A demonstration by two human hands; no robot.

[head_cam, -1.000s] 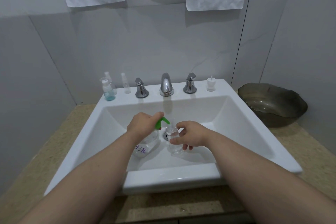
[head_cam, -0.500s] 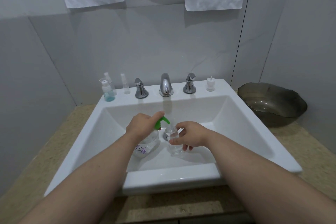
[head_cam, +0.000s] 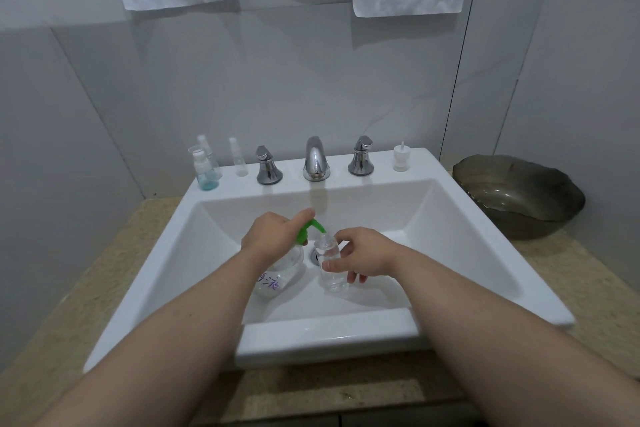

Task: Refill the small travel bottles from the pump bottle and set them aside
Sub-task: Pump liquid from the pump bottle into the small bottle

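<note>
Bottle (head_cam: 330,265) stands upright just right of the pump (head_cam: 277,276), mouth under its green spout (head_cam: 316,225); our right hand (head_cam: 365,253) pinches the bottle, our left hand (head_cam: 272,236) curls over the pump head.

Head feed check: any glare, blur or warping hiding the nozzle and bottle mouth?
Head view: dim flat light, no blur; wide-angle lean in the wall joints; small highlight on the faucet; the pump bottle nozzle reads sharp; the clear travel bottle blends into the white sink, fill level cannot be told.
</note>
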